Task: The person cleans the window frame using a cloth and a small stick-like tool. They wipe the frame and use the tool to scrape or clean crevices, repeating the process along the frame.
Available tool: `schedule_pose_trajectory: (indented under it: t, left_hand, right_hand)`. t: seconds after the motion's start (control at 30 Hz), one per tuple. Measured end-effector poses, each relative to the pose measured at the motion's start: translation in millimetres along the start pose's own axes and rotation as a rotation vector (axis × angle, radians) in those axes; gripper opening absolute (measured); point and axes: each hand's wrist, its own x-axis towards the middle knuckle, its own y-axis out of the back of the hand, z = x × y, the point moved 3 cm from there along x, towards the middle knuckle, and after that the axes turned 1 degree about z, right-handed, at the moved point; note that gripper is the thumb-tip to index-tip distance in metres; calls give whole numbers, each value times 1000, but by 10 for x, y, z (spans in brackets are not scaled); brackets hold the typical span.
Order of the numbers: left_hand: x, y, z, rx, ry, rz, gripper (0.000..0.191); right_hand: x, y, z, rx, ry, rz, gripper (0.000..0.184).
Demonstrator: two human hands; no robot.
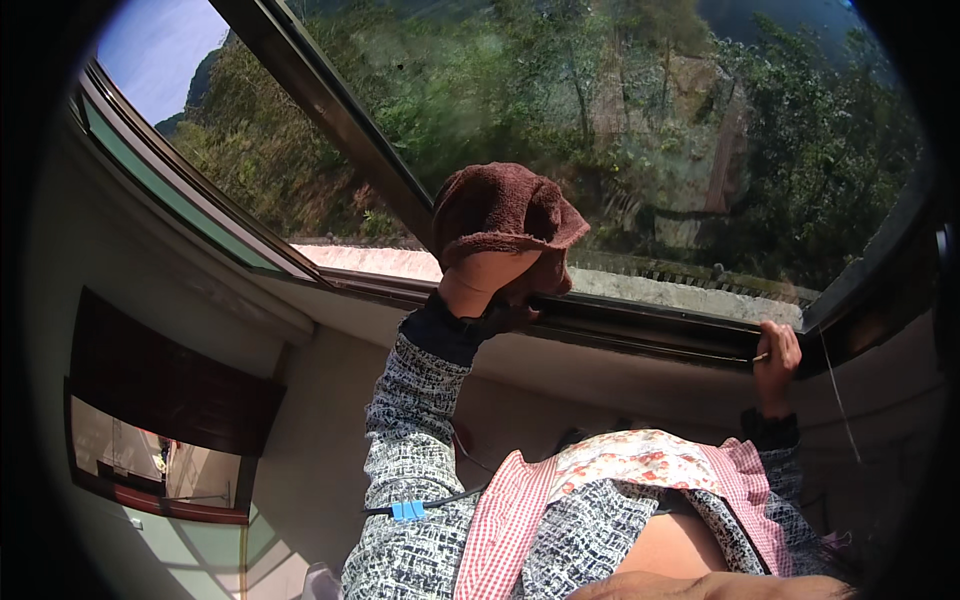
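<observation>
My left hand (487,274) is mostly hidden under a brown terry cloth (499,202), bunched and draped over it. The cloth is up against the window, where the upright frame bar (352,135) meets the large glass pane (637,150). Whether it touches the glass or only the bar, I cannot tell. At the lower right corner of the window, my right hand (781,352) has its fingers curled over the dark bottom frame (652,330). A ring-like band shows on one finger.
Left of the upright bar lies another window section (277,172). Trees and a pale ledge (675,296) are outside. A thin cord (840,397) hangs at the right. A dark cable (450,501) with blue tape crosses my left sleeve. A dark red framed opening (165,420) is at the left.
</observation>
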Motion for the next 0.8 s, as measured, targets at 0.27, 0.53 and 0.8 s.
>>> schedule_pose_trajectory:
  t: [0.27, 0.53, 0.8]
  left_hand:
    - [262, 591, -209, 263, -131, 526, 19]
    - [-286, 131, 342, 344, -441, 131, 30]
    - [85, 163, -326, 220, -191, 48, 37]
  right_hand:
    - [5, 32, 25, -8, 9, -16, 24]
    - [60, 46, 2, 9, 27, 16, 27]
    - [77, 105, -3, -1, 11, -26, 38]
